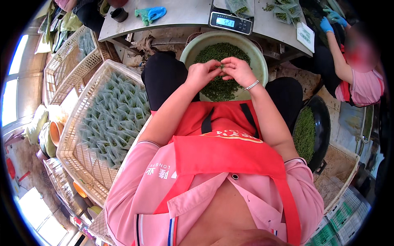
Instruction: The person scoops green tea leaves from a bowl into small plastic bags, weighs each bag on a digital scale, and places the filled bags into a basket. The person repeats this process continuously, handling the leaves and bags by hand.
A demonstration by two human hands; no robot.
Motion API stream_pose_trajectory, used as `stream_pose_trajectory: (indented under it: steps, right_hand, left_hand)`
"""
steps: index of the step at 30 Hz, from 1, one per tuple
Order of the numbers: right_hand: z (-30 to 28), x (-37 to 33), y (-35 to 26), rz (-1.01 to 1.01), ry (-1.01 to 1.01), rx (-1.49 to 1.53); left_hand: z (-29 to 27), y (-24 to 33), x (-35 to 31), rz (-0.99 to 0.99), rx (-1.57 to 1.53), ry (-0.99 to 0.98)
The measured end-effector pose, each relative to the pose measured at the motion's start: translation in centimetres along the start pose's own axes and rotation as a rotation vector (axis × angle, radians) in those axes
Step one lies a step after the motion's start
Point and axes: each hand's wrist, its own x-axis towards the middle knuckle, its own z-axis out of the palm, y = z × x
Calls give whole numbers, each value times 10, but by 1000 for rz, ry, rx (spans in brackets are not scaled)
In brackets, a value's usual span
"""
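A wide pale-green basin (262, 76) stands between my knees, partly filled with small green berries (223, 49) that look like green peppercorns. Above it my left hand (203, 74) and my right hand (240, 73) meet, fingertips pinched together. Between them is a small green sprig (222, 67), mostly covered by the fingers. A bracelet (251, 85) circles my right wrist.
On my left a cream plastic crate (88, 180) holds many clear bags of green berries. A digital scale (230, 22) sits on the metal table (176, 20) ahead, near filled bags. A black pan of berries (322, 123) stands at right; a blue-gloved co-worker (361, 82) works beyond.
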Motion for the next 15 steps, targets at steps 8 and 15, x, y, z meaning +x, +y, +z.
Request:
stream_pose_trajectory:
  steps: [8, 15]
  right_hand:
    - [-23, -12, 34, 134, 126, -136]
    - [-7, -21, 17, 27, 83, 245]
  left_hand:
    - [-6, 8, 1, -151, -60, 36]
    - [-2, 20, 2, 220, 313, -129]
